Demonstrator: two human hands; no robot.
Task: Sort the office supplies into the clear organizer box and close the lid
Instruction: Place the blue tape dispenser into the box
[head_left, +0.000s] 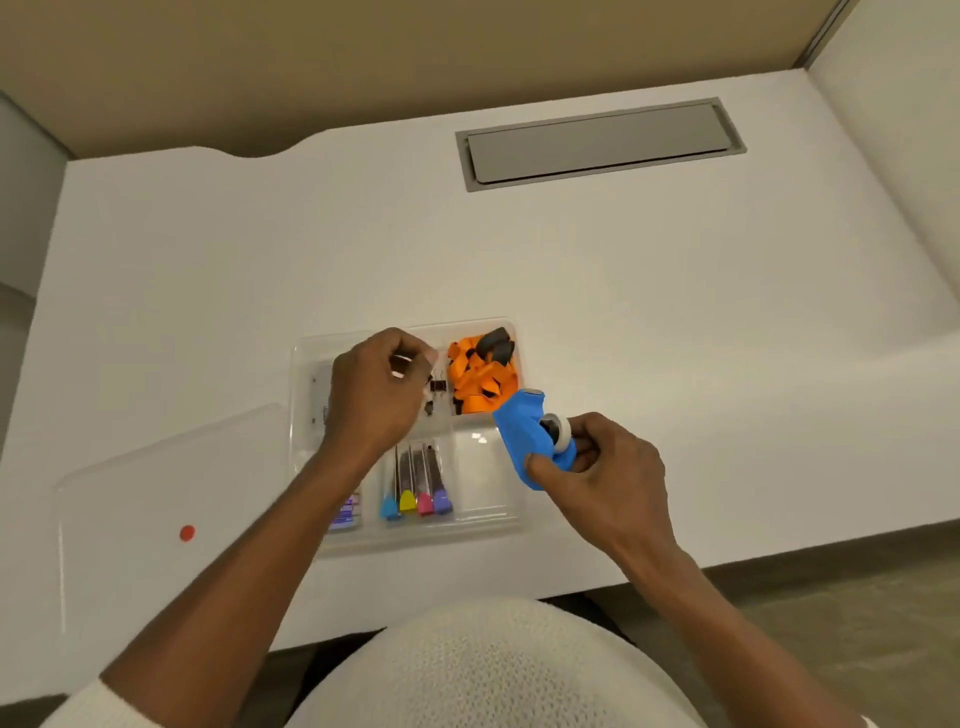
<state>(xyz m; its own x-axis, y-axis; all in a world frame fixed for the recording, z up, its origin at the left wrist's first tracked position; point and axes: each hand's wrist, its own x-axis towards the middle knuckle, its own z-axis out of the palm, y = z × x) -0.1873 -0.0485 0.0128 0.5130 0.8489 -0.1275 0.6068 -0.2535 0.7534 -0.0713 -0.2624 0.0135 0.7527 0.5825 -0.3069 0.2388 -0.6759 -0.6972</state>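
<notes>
The clear organizer box (306, 364) lies open on the white desk in front of me. Its far right compartment holds orange and black pieces (480, 376). Several markers with coloured caps (418, 480) fill a near compartment. Black binder clips (438, 387) sit in the middle compartment. My left hand (376, 395) hovers over that middle compartment, fingers pinched on a small shiny thing that I cannot make out. My right hand (605, 475) grips a blue tape dispenser (530, 441) at the box's right edge, above the bare near right compartment.
The clear lid (171, 483) with a red dot sticker lies flat on the desk left of the box. A grey cable hatch (600, 143) is set into the desk at the back. The desk's front edge runs just below the box.
</notes>
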